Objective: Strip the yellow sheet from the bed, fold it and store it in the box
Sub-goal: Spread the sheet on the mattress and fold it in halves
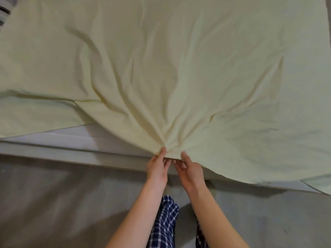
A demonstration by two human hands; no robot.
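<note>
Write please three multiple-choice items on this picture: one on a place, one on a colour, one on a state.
1. Where do the hands grip the sheet?
A. at its near edge, by the bed's side
B. at its far edge
C. at the striped cloth

2. What colour are the trousers?
A. red
B. plain green
C. blue and white check

3. How does the sheet lie?
A. folded small
B. spread out, creased toward the hands
C. packed away

Key:
1 A: the left hand and right hand pinch the sheet at the near edge, over the bed.
2 C: the trousers show the check.
3 B: creases fan from the grip.
</note>
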